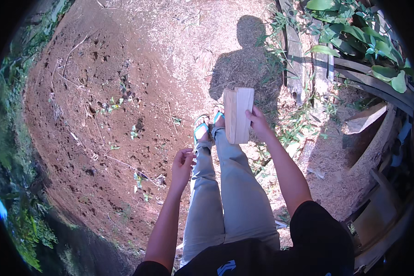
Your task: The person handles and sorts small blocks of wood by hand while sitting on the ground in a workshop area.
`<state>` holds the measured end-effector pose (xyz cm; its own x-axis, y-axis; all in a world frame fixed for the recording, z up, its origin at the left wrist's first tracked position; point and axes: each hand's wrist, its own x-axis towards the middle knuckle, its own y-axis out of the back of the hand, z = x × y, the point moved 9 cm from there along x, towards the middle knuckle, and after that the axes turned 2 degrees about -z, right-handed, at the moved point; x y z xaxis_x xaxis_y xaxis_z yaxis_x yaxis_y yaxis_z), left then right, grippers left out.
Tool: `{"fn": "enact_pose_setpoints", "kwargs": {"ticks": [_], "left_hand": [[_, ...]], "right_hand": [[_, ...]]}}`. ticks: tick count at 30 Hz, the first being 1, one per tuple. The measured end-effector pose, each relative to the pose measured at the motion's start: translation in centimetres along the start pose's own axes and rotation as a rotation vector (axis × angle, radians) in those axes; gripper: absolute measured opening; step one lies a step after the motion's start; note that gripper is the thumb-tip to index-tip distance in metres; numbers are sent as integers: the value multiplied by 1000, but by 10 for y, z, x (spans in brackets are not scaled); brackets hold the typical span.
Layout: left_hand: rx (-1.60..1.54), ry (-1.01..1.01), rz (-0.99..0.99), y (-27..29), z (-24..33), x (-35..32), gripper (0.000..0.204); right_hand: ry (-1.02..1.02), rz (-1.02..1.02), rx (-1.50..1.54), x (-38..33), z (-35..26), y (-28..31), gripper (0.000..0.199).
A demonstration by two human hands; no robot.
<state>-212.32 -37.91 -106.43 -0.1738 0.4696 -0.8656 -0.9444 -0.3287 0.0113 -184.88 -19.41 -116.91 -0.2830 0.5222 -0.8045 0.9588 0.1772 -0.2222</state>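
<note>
A pale wooden block [244, 116] with a lighter front face and a browner side is in my right hand [258, 123]. My fingers grip its right edge, and it stands roughly upright in front of my shins. My left hand [183, 166] hangs beside my left leg, its fingers loosely bent and apart, with nothing seen in it. Below the block are my feet in blue-strapped sandals [201, 131]; part of my right leg is hidden behind the wood.
Bare brown soil [101, 152] with small seedlings and dry twigs spreads to the left. Weathered boards [299, 55], weeds and broad-leaved plants [382, 50] line the upper right. Curved pieces of wood [365, 119] lie at the right among wood shavings. My shadow [248, 60] falls ahead.
</note>
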Motion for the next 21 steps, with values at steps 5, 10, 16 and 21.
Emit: {"fn": "enact_pose_setpoints", "kwargs": {"ticks": [5,10,16,21], "left_hand": [[154,-170,-95,-1,121,-61,28],[41,-353,-88,20,203,-148,37],[94,-565,-28,-5,312,-197,57],[123,-695,-230,-65,368,-224,49]], "right_hand": [[45,-55,454,-123,-84,-60,45],[262,-180,480,-249,-182,-139,45],[304,-144,446,-320,-240,-158,54],[447,44,36,-322,-269,-115,74]]}}
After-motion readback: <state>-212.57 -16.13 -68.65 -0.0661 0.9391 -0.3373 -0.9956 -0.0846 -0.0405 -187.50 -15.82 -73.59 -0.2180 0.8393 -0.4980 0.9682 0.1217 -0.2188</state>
